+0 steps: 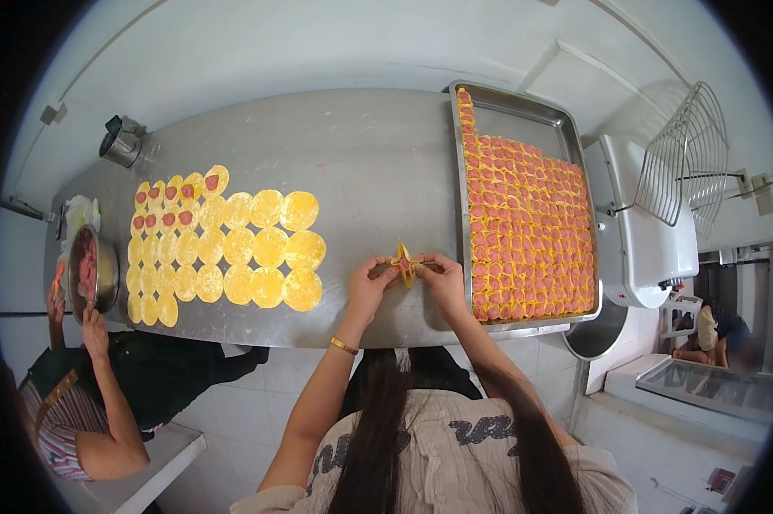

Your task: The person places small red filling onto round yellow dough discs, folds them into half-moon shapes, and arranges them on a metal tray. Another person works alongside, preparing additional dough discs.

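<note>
Between my two hands, above the front part of the steel table [361, 163], is a yellow dumpling [403, 264] with pink filling showing in its folded wrapper. My left hand [371, 281] pinches its left side with closed fingers. On the opposite side my right hand [441, 278] grips the wrapper in the same way. To the left lie rows of round yellow wrappers [266, 209], floured and flat; several at the far left carry a dab of pink filling [211, 182]. A steel tray [523, 120] on the right holds tight rows of filled dumplings [528, 231].
At the left end a co-worker [104, 377] holds an orange-handled tool beside a steel bowl [106, 272] of pink filling. A metal cup [122, 147] stands at the back left. Right of the tray are a white appliance [652, 231] and a wire rack [682, 163]. Another person crouches far right.
</note>
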A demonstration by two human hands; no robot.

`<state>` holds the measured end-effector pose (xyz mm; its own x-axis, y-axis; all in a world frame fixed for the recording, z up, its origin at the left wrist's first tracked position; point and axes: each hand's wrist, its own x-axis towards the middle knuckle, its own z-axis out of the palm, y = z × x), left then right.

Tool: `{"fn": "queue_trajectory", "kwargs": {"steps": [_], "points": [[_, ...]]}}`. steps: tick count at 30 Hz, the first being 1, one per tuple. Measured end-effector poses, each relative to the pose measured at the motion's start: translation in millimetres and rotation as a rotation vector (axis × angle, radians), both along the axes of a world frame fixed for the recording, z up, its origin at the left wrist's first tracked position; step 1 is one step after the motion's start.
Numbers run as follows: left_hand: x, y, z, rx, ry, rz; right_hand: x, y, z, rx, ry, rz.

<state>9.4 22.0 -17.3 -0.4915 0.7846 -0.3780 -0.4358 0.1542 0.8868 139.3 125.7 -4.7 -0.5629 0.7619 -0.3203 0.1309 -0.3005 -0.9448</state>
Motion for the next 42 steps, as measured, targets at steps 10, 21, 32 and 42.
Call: {"fn": "queue_trajectory", "kwargs": {"steps": [10,21,32,42], "points": [[4,1,25,0.135,-0.097,0.062,-3,-9,16,0.033,0.114,-0.042],[1,-6,17,0.031,0.586,-0.028,8,1,17,0.206,-0.048,0.132],[17,-7,-4,-0.078,0.614,-0.195,14,8,-3,0.628,-0.257,0.363],[17,3,6,-0.089,0.860,-0.347,20,-3,10,0.788,-0.368,0.322]]}}
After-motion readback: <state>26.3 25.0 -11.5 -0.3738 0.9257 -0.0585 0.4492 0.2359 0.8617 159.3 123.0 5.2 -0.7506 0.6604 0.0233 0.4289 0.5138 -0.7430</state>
